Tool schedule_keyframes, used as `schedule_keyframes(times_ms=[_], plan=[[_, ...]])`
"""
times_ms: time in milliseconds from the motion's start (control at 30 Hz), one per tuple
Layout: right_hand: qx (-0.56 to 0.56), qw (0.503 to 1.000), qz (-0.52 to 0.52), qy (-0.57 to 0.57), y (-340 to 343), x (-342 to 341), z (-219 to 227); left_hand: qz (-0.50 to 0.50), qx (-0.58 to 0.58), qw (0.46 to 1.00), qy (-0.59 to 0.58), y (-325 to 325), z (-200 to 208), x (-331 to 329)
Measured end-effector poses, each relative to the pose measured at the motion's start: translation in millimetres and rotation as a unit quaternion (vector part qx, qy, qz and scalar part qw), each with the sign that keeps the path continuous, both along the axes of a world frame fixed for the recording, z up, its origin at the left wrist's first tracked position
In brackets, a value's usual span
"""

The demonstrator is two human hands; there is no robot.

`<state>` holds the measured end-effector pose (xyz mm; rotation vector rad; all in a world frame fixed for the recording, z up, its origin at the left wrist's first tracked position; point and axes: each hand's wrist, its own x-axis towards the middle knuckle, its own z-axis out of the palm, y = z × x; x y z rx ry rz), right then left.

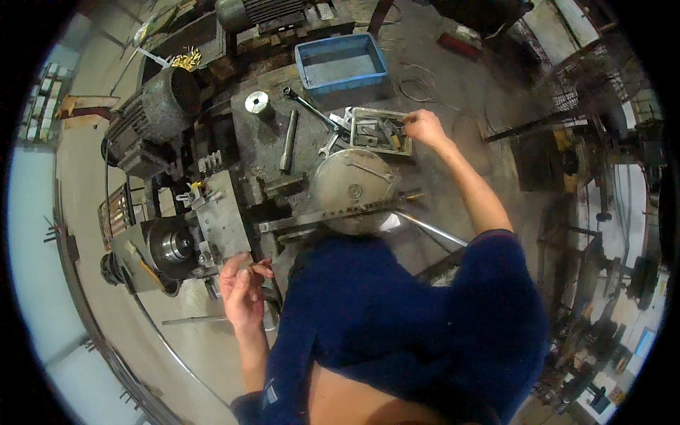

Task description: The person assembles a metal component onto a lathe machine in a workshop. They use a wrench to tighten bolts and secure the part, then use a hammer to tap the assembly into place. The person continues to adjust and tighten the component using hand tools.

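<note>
My right hand (425, 129) reaches to the right end of a shallow rectangular metal tray (382, 149). Its fingers are pinched together at the rim, and whatever is between them is hidden. Small metal tools and pieces lie in the tray. Beside the grey machine block (225, 216), my left hand (244, 289) is raised with fingers curled toward the thumb; anything in them is too small to make out. Left of it is a round metal chuck (176, 246). Between my hands sits a round metal disc (336, 185) with a wrench (367, 170) on top.
A blue plastic bin (343, 84) stands behind the tray. On the bench are a white-topped spool (257, 103), a metal bar (289, 140) and an open-end wrench (329, 146). An electric motor (152, 106) is at the left, near a heap of brass-coloured pieces (187, 59).
</note>
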<state>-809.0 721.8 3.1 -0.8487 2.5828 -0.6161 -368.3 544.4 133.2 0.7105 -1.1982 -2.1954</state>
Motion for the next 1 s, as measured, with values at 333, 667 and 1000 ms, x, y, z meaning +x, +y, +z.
schedule_keyframes(times_ms=[333, 667, 1000], plan=[[-0.079, 0.959, 0.261, 0.079, -116.0, 3.9, -65.6, 0.028, 0.02, 0.999, -0.028, 20.7, 5.4, -31.8], [0.147, 0.947, 0.281, 0.045, -205.5, 24.6, -61.2, 0.067, 0.061, 0.984, -0.152, 28.7, -4.9, -23.5], [0.105, 0.951, 0.289, 0.03, -221.6, 35.8, -101.2, 0.087, 0.076, 0.969, -0.22, 28.9, -4.2, -34.9]])
